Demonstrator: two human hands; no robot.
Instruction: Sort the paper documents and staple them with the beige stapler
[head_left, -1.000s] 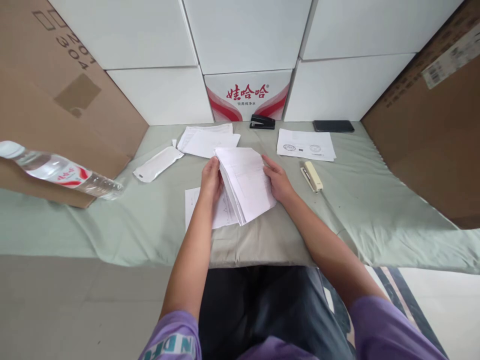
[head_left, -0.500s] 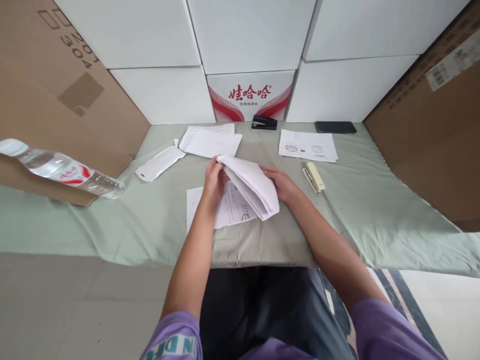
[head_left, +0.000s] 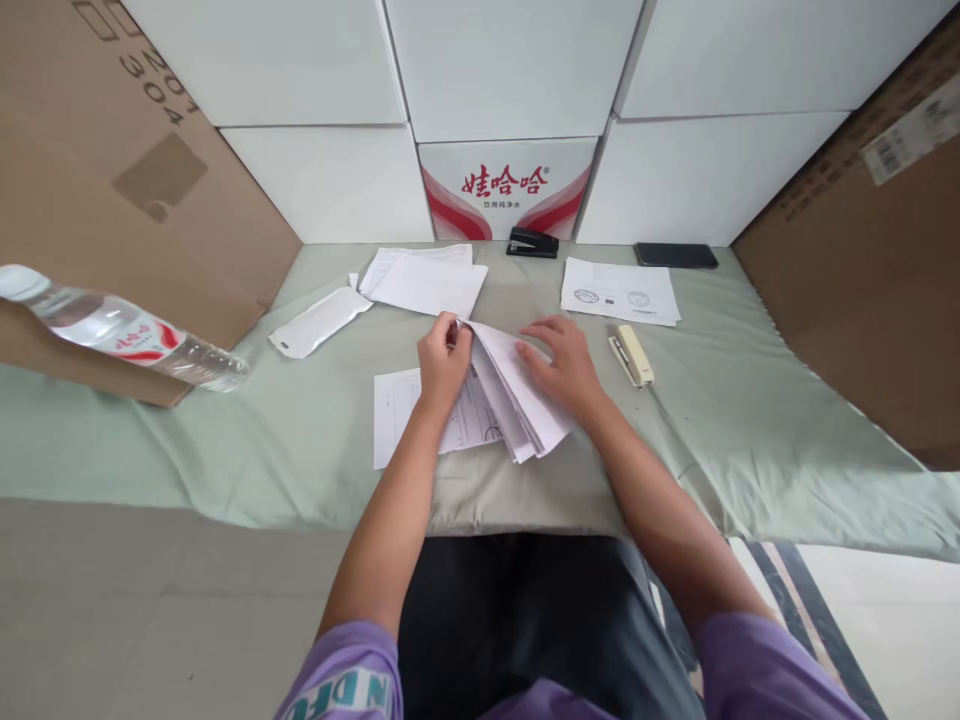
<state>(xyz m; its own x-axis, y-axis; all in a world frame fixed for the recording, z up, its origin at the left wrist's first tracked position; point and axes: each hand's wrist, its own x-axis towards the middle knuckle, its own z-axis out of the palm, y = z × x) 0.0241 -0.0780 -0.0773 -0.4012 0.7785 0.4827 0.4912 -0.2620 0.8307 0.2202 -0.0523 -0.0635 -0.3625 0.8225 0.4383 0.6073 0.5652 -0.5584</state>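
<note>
A sheaf of white paper sheets (head_left: 525, 395) is tilted above the table, its lower edges fanned apart. My left hand (head_left: 444, 358) pinches the sheaf at its upper left corner. My right hand (head_left: 562, 365) is at the sheaf's right side, fingers spread and thumb by the top sheet; whether it touches the paper is hard to tell. Below my left forearm lies a printed sheet (head_left: 396, 410) with a round stamp, partly covered by the arm and the sheaf. A cream stapler (head_left: 634, 356) rests on the cloth to the right of my right hand.
On the green cloth (head_left: 315, 440) lie more papers (head_left: 427, 283), a white packet (head_left: 321, 322), stamped sheets (head_left: 621, 292), a black stapler (head_left: 532, 243) and a phone (head_left: 676, 256). A water bottle (head_left: 124, 330) leans at left. White boxes (head_left: 510, 70) and brown cartons (head_left: 862, 280) wall the table in.
My right hand has come off the sheaf's right edge and opened above it. The sheaf has swung down to the right, its sheets fanning wider, while my left hand keeps its corner.
</note>
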